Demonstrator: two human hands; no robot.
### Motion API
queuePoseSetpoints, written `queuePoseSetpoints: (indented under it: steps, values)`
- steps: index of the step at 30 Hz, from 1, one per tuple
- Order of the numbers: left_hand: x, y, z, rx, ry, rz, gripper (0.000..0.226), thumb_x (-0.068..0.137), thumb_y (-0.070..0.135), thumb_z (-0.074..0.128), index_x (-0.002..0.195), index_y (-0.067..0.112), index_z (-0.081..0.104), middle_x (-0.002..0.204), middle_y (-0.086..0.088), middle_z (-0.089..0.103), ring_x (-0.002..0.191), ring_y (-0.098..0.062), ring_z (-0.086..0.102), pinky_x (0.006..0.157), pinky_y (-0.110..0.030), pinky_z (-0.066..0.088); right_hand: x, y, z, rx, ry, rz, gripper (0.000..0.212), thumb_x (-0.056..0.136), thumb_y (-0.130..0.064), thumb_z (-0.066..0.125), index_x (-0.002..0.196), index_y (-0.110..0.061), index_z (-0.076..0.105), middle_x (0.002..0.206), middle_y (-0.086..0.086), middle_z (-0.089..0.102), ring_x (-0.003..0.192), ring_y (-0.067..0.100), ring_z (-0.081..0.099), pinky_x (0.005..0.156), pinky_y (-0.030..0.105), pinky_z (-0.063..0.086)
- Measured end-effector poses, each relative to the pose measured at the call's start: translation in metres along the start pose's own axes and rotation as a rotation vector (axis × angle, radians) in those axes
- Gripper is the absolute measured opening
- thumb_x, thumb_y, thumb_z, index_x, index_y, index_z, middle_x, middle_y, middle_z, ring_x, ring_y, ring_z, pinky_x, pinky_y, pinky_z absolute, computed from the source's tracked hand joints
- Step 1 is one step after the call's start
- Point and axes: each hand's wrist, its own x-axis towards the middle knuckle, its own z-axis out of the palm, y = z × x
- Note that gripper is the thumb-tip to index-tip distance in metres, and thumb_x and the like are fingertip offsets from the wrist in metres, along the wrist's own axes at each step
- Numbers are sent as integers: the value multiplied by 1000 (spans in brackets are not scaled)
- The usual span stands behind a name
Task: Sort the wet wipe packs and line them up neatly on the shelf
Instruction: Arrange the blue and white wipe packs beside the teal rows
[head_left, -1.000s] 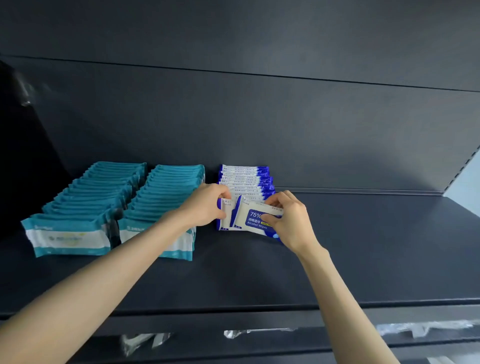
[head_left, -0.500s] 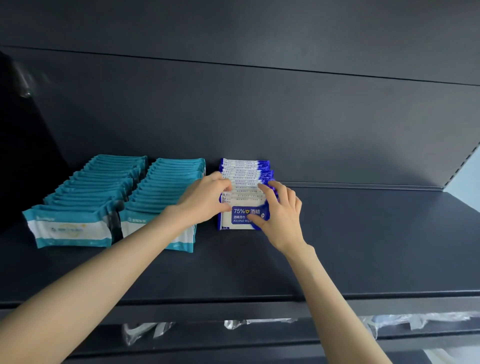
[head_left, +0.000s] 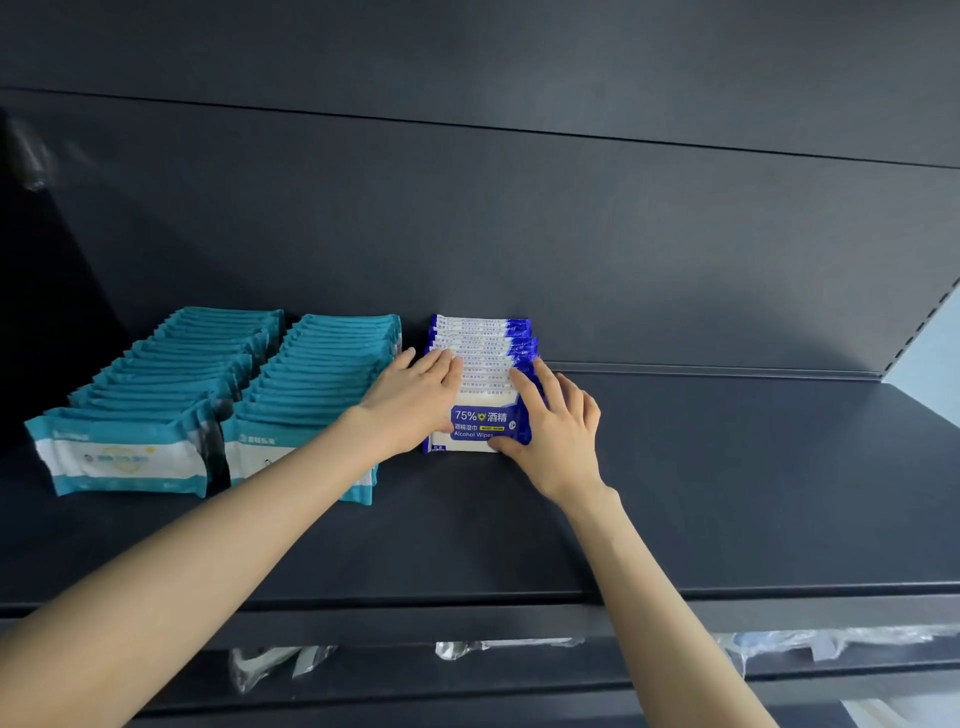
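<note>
While the left hand is pressing flat on the blue wipe row and the right hand, fingers spread, is bracing its side, they're squaring it on the shelf beside the teal rows, next likely fetching another pack.

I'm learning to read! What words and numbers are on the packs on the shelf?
"75% 酒精": front blue pack, big white print.
"酒精湿巾": same pack, the line below.
"Alcohol Wipes": same pack, the bottom line.
Small print on the top edges of the blue packs behind: too small to read.
Logos and print on the teal packs: too blurred to read.
</note>
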Motion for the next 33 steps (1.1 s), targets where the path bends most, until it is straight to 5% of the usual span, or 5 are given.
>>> queuePoseSetpoints:
  steps: [15, 22, 29, 33]
  values:
    - [-14, 2, -21, -126, -26, -43, 77, 91, 44, 54, 149, 10, 16, 157, -7, 13, 145, -24, 10, 117, -46, 9, -5, -11, -18, -10, -91, 21, 79, 83, -49, 65, 147, -22, 27, 158, 6, 12, 140, 30, 17, 113, 42, 10]
    - [-53, 7, -52, -317, 232, -59, 46, 95, 40, 48, 135, 17, 46, 141, -1, 42, 132, -21, 33, 107, -36, 24, -35, -23, -75, 109, 120, 38, 46, 90, -28, 62, 132, -10, 53, 146, 11, 40, 131, 34, 36, 107, 41, 22]
    - [-139, 63, -62, -734, 647, -20, 30, 88, 28, 64, 113, 12, 66, 112, -2, 64, 103, -27, 58, 86, -37, 44, -132, -38, -128, 89, 438, 124, 29, 84, -26, 58, 105, -9, 67, 115, 7, 65, 101, 33, 59, 84, 38, 45]
    - [-189, 118, -43, -889, 609, 105, 41, 87, 41, 49, 112, 13, 65, 107, 1, 65, 98, -19, 58, 85, -35, 49, -226, -40, -138, 70, 408, 237, 25, 87, -27, 57, 105, -12, 67, 114, 4, 65, 104, 29, 58, 86, 37, 44]
